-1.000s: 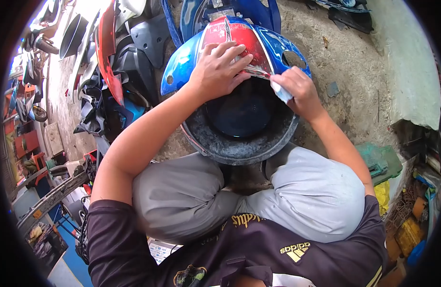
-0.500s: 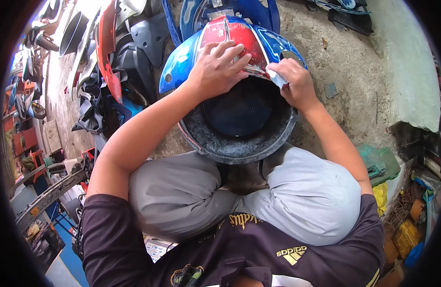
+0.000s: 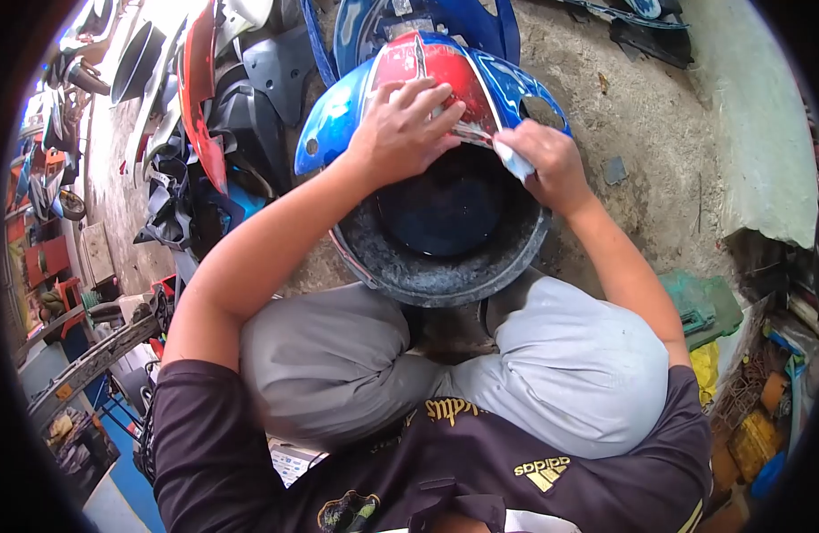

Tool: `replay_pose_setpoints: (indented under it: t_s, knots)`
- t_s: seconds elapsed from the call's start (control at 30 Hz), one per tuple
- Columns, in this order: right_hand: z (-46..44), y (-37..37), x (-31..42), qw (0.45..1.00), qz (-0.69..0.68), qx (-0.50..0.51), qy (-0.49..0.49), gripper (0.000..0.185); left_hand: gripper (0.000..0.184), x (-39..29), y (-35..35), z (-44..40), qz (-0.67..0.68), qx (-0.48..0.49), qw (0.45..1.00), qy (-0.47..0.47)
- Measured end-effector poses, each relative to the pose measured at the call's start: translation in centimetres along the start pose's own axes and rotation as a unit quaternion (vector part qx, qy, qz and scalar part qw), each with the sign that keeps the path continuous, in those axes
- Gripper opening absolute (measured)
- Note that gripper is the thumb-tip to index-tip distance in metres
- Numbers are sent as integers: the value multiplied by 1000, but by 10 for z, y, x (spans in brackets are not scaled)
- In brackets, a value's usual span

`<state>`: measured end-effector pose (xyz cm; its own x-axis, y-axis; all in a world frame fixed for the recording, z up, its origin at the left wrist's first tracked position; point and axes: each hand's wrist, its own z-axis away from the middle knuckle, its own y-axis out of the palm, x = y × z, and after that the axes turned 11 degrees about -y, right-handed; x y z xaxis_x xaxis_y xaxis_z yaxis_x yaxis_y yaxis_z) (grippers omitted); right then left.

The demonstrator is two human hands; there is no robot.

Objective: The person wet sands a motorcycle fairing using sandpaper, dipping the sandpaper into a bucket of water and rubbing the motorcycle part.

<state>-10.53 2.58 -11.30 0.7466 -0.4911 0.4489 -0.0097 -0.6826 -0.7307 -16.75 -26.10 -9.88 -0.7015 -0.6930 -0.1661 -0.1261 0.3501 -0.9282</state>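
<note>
A glossy blue and red motorcycle body panel [image 3: 449, 75] rests across the far rim of a round black basin [image 3: 445, 289] that holds dark water [image 3: 440, 213]. My left hand [image 3: 405, 129] lies on the red middle of the panel, fingers spread. At the panel's near right edge, my right hand [image 3: 547, 164] is closed around a small folded pale sheet [image 3: 514, 162]. Whether the sheet is sandpaper or cloth I cannot tell. The red paint beneath my fingers looks scuffed and wet near the edge.
Another blue panel [image 3: 471, 19] lies just beyond. Red, black and grey panels [image 3: 200, 98] are piled at the left. A pale concrete ledge [image 3: 765, 115] runs along the right, with a green translucent container [image 3: 701, 306] near it. My bent knees [image 3: 587, 364] flank the basin.
My right hand has shifted slightly down and its grip on the folded sheet has turned a little. My left hand stays almost in place on the panel.
</note>
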Motion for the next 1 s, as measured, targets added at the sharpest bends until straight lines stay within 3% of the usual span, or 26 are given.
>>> replay_pose_setpoints:
  t_s: [0.27,0.4,0.57,0.83,1.0]
  knots:
    - [3,3,-3,998,29,-11,-46,47,53,-2,-1,1,-13,13,1000,-3]
    - [-5,0,-2,1000,5,11,-9,43,52,0,-1,1,-18,11,1000,7]
    - [-3,-4,-2,999,26,25,-19,48,52,-2,0,1,-25,3,1000,3]
    - [5,-6,-3,998,20,49,-18,41,51,-2,-1,0,-28,-13,999,11]
    - [-7,-4,-1,1000,11,15,-22,38,51,-1,-3,-1,-3,8,1000,2]
